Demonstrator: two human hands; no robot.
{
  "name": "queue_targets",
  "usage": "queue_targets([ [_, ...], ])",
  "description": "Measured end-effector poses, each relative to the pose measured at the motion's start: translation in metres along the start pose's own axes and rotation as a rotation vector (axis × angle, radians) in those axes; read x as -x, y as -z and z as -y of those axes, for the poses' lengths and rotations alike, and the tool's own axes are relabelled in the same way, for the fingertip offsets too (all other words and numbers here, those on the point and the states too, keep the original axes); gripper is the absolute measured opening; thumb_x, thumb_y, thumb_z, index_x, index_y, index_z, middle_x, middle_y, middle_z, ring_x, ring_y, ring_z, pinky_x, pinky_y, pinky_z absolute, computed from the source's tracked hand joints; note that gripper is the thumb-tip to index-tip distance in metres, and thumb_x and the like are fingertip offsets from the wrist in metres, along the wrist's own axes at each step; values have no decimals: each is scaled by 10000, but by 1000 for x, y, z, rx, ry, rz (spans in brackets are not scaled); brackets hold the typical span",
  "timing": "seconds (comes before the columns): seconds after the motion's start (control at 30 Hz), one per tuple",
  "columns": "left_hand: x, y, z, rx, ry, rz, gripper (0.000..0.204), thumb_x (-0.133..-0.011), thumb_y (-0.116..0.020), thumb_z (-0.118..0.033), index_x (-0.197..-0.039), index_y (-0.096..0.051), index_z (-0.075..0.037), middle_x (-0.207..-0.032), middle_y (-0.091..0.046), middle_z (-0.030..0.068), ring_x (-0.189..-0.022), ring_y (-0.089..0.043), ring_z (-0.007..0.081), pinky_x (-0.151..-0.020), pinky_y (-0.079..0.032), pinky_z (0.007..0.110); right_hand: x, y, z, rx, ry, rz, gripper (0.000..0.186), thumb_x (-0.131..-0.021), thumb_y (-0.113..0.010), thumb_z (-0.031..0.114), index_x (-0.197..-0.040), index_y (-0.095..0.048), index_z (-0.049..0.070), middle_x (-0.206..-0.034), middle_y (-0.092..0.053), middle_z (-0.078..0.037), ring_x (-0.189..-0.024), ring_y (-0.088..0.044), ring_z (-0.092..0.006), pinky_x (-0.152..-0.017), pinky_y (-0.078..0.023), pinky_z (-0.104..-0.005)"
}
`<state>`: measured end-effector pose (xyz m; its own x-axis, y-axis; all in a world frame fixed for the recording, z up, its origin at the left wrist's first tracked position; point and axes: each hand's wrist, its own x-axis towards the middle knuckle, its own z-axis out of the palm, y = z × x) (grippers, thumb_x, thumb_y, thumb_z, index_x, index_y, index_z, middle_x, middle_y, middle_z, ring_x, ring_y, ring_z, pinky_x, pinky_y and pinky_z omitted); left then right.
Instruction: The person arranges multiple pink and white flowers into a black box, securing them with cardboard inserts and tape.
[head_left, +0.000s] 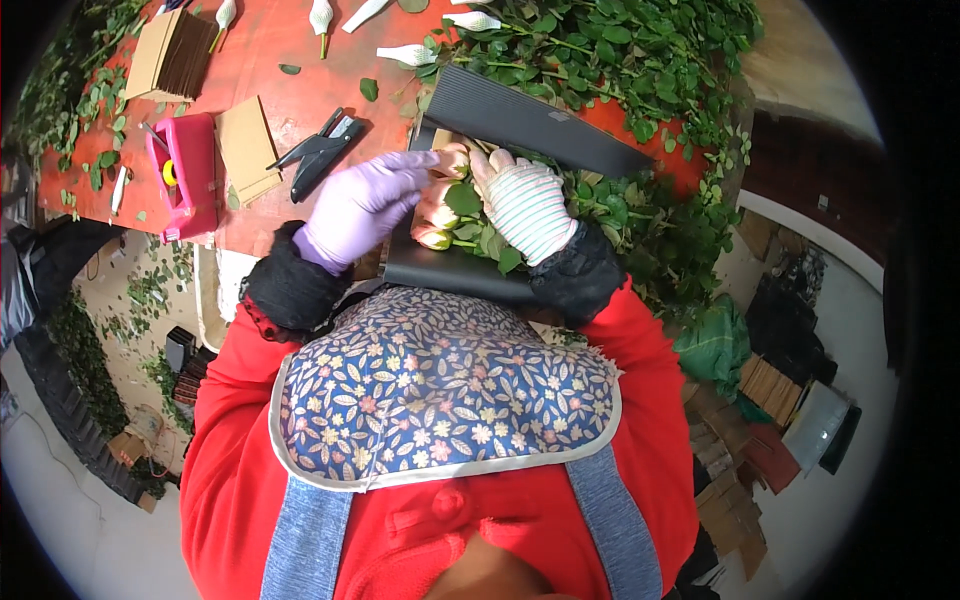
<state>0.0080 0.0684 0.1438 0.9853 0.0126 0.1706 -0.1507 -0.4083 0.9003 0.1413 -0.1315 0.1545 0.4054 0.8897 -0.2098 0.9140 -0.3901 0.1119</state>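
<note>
Pale peach roses (437,212) lie with green leaves in a black ribbed sheet or trough (540,115), their heads to the left. My left hand (360,208), in a purple glove, reaches to the uppermost rose head with its fingers stretched out. Whether its fingertips touch the petals or the bit of cardboard there, I cannot tell. Across the stems and leaves just right of the heads lies my right hand (525,205), in a white striped glove with bare fingertips. Its fingers are extended, and part of the stems beneath it is hidden.
On the red table (300,40) are a black stapler (325,155), a pink tape dispenser (188,175), a cardboard sheet (250,150) and a stack of cardboard (165,55). Several white-netted buds (405,55) lie at the far side. Leafy stems (620,50) heap up at right.
</note>
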Motion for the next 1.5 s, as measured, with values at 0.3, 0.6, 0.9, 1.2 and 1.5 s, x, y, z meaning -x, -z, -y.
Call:
queue_targets([
  [0.3,-23,-22,-15,-289,113,284,357,-764,-666,-76,-1118,-629,-102,-1349,-537,59,-847,-687,209,-702,-558,314,0,-4,-2,-87,59,-82,352,-843,-546,213,-1154,-577,53,-875,-575,-86,-702,-618,-237,-573,-509,-373],
  [0.6,0,-12,-32,-513,-60,185,344,-774,-670,-111,-1116,-643,-127,-1295,-579,23,-758,-684,218,-579,-542,330,40,124,-12,-253,215,27,290,-845,-575,237,-1089,-558,81,-908,-573,-64,-770,-612,-228,-664,-506,-356],
  [0.9,-2,-15,-54,-432,2,204,381,-732,-715,-118,-1109,-667,-146,-1276,-596,40,-652,-666,241,-560,-534,323,-49,119,-163,-85,-87,-141,172,-833,-593,199,-909,-645,55,-822,-644,-130,-788,-638,-297,-691,-534,-396],
  [1.2,1,-20,-53,-377,19,152,355,-733,-686,6,-1072,-664,-96,-1235,-619,125,-750,-696,235,-591,-552,301,-83,46,-184,23,-194,144,187,-879,-565,227,-1026,-663,165,-980,-669,-79,-958,-636,-290,-804,-506,-448],
  [1.5,-6,-15,-35,-454,53,218,352,-815,-604,-57,-1158,-634,-131,-1298,-588,21,-715,-677,194,-622,-546,288,86,198,-228,-570,-74,-857,193,-951,-508,156,-1096,-571,44,-930,-628,-92,-772,-589,-174,-651,-475,-295],
])
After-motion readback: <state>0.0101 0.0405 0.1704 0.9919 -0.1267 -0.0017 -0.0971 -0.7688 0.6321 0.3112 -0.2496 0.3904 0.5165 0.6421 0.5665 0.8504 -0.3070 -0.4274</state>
